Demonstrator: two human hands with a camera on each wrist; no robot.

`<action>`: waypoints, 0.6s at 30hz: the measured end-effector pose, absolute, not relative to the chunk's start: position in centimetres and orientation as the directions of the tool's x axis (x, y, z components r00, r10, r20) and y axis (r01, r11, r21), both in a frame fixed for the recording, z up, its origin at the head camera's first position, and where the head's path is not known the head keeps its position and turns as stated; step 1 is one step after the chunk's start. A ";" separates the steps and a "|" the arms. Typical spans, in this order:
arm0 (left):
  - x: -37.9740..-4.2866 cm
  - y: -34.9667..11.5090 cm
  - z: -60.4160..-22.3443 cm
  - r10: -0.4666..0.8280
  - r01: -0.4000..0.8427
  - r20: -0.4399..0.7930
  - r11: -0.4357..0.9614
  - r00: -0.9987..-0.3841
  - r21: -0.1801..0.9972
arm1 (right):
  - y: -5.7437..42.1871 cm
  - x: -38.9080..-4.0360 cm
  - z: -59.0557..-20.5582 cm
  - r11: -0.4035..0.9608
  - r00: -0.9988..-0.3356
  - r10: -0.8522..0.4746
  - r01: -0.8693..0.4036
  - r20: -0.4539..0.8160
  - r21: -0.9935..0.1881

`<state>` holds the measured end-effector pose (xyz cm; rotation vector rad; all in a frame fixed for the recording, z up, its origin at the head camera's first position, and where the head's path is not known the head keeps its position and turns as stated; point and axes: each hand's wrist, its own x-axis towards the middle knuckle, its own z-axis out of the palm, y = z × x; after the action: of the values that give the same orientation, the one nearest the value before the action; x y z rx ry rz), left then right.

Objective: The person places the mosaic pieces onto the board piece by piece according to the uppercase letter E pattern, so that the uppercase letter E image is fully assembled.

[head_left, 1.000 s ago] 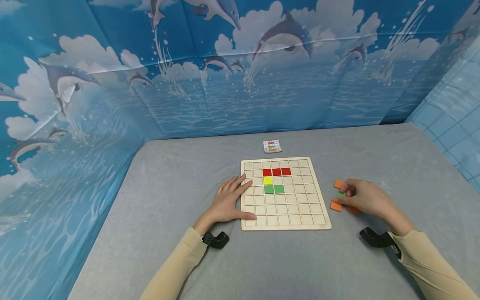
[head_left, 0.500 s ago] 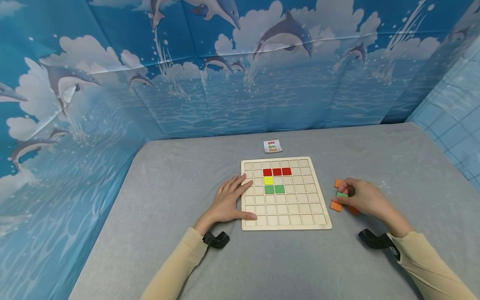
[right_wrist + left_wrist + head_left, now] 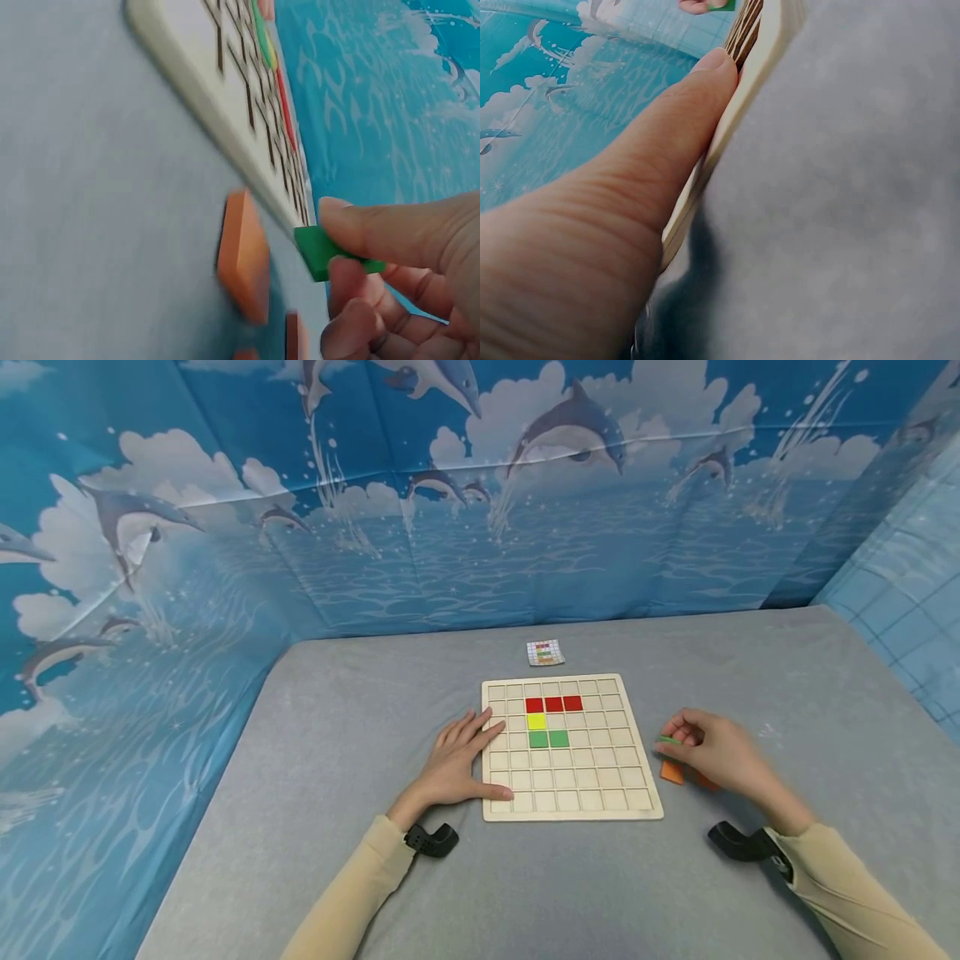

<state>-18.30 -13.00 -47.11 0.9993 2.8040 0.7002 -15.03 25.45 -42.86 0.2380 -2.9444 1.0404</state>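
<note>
Right-hand grip [image 3: 716,756] pinches green square tile [image 3: 316,253]; slackening could drop it. Left-hand grip [image 3: 452,767], spread, rests on wooden grid board [image 3: 600,778].

Looks like a makeshift tabletop recording booth in a building of unclear kind, judging by the grey-covered table [image 3: 592,889] beneath the grip of the right hand [image 3: 718,753], the dolphin-printed curtain [image 3: 450,560] well beyond it, the tile-patterned blue panel [image 3: 911,589] off to its right, and the black wrist device [image 3: 738,843] on its near side.
</note>
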 end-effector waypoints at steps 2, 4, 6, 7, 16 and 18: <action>-18.3 -13.0 -47.1 0.617 0.579 0.074 0.682 -0.784 0.447 | 24.7 -15.2 -42.8 0.731 -0.986 -0.147 -0.159 0.073 -0.664; -18.3 -13.1 -47.1 0.618 0.580 0.073 0.682 -0.783 0.445 | 23.9 -15.4 -42.7 0.689 -0.984 -0.158 -0.166 0.076 -0.705; -18.3 -13.0 -47.1 0.619 0.581 0.072 0.683 -0.782 0.442 | 23.0 -15.7 -42.8 0.645 -0.980 -0.181 -0.178 0.078 -0.744; -18.3 -13.0 -47.1 0.618 0.580 0.069 0.686 -0.783 0.439 | 22.6 -15.9 -42.9 0.630 -0.978 -0.192 -0.184 0.078 -0.754; -18.3 -13.1 -47.2 0.611 0.568 0.054 0.696 -0.790 0.439 | 19.4 -17.5 -43.5 0.568 -0.957 -0.287 -0.199 0.035 -0.799; -18.3 -13.1 -47.1 0.612 0.571 0.058 0.693 -0.789 0.440 | 18.9 -17.8 -43.6 0.560 -0.953 -0.301 -0.207 0.036 -0.803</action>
<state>-18.28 -13.13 -47.15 0.9819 2.8041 0.6807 -17.83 18.95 -43.61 0.4686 -2.8663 1.4521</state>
